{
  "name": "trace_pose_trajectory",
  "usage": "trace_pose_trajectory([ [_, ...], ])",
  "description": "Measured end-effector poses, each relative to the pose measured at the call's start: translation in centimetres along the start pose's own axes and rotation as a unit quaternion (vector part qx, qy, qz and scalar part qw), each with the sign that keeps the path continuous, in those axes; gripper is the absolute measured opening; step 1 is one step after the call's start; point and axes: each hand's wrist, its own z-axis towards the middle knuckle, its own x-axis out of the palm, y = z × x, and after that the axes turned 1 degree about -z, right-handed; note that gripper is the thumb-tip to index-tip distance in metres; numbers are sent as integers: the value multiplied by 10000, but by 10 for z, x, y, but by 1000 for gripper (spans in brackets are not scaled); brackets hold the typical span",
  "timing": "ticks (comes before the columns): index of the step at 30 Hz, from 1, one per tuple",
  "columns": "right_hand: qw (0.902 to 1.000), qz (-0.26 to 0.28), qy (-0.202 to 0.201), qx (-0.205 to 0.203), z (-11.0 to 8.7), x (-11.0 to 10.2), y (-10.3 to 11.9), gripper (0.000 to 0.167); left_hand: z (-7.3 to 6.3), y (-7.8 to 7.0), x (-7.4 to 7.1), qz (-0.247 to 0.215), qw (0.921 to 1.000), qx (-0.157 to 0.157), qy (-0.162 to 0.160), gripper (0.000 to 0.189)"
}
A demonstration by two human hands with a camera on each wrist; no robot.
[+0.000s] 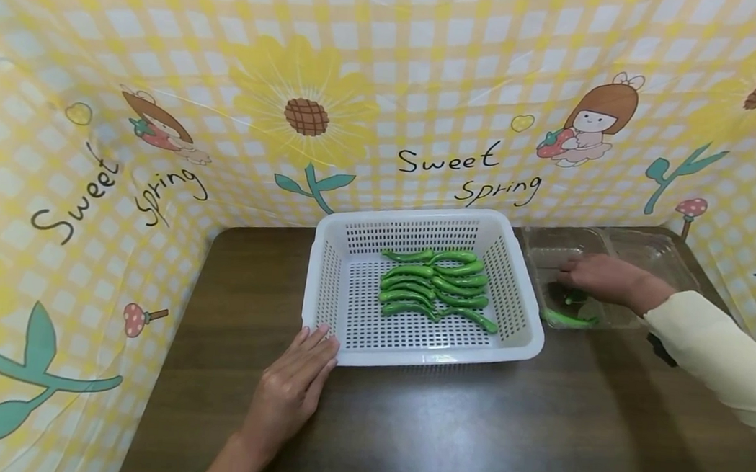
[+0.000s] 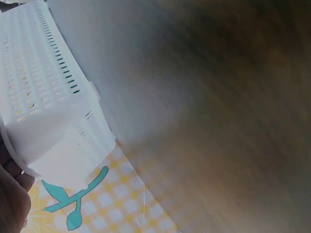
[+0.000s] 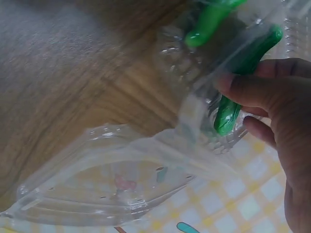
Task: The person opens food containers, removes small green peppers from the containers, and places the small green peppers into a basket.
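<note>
My right hand (image 1: 599, 277) pinches a green chili pepper (image 3: 226, 114) between thumb and fingers, inside a clear plastic clamshell container (image 1: 549, 239). Another green pepper (image 3: 206, 26) lies in the container near it. At the front-left corner of a white perforated basket (image 1: 419, 358), my left hand (image 1: 287, 382) rests with its fingers extended over the rim; the left wrist view shows only part of this hand (image 2: 12, 194). Inside the basket, several green peppers (image 1: 460, 281) lie in two side-by-side columns on the floor, toward the middle and right.
The dark wooden table (image 1: 405, 425) bears the basket in the middle and the container to its right. The container's transparent lid (image 1: 650, 256) lies spread to the right. A yellow checked cloth (image 1: 425, 109) with printed flowers hangs along the back and both sides.
</note>
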Motion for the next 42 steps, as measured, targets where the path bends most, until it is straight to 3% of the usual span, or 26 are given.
trace_pose_trajectory([
  [5,9966,491,-167,635,2,-12,-4,26,0,0,0,-18,10000,21,11,29],
  [9,9911,667,-514,1032,5,-32,-8,31,-1,0,-1,-10,10000,19,-26,29],
  [12,9885,753,-514,1210,9,-48,-8,33,-2,0,-1,11,10000,-4,-37,29],
  [16,9857,1001,-581,1224,17,-68,-6,27,-3,1,-2,17,10000,-42,-19,29],
  [19,9806,1219,-888,1252,26,-87,1,21,-4,1,-2,18,10000,-88,10,30],
  [23,9736,1456,-1268,1215,44,-108,18,22,-4,1,-1,33,9999,-106,11,29],
  [26,9723,1595,-1332,1067,59,-115,35,24,-4,2,0,16,10000,-80,-3,29],
  [31,9767,1671,-1047,845,84,-123,65,20,-4,2,0,-13,10000,-78,21,30],
  [38,9781,1941,-246,712,114,-140,98,23,-3,2,0,-16,9999,-116,55,30],
  [42,9779,2052,159,366,125,-139,111,22,-1,1,1,-34,9999,-102,69,30],
])
